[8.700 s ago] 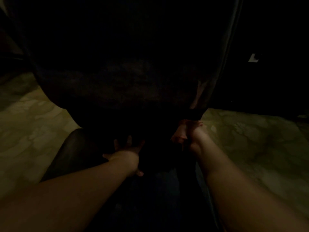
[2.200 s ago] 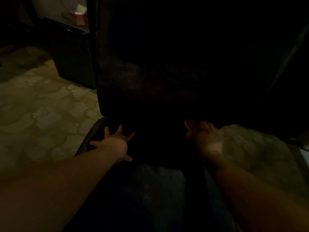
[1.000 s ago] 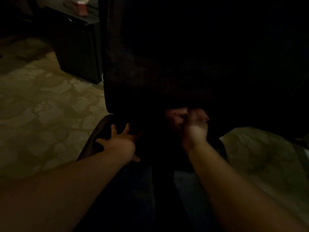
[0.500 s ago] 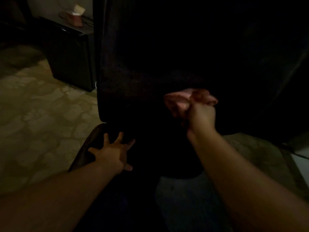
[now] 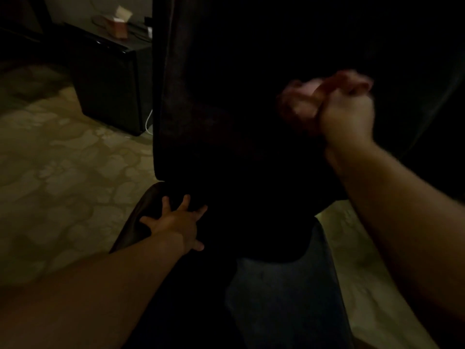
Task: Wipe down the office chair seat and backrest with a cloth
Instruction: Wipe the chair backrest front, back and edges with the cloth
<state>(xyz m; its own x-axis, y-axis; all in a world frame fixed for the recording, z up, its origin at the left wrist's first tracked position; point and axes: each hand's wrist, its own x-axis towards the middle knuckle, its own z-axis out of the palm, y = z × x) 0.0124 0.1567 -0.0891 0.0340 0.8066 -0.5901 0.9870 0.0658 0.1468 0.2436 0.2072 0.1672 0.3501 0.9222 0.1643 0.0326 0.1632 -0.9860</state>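
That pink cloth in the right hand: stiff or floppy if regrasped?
Likely floppy: the cloth shows as a bunched wad bulging out of the right hand, not a flat sheet. Probably light, since one grip carries it against the backrest. Blur and dim light hide its texture, so slipperiness is unclear.

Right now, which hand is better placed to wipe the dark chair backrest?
Right: the right hand grips the bunched pink cloth against the dark backrest. The left hand rests spread on the seat edge.
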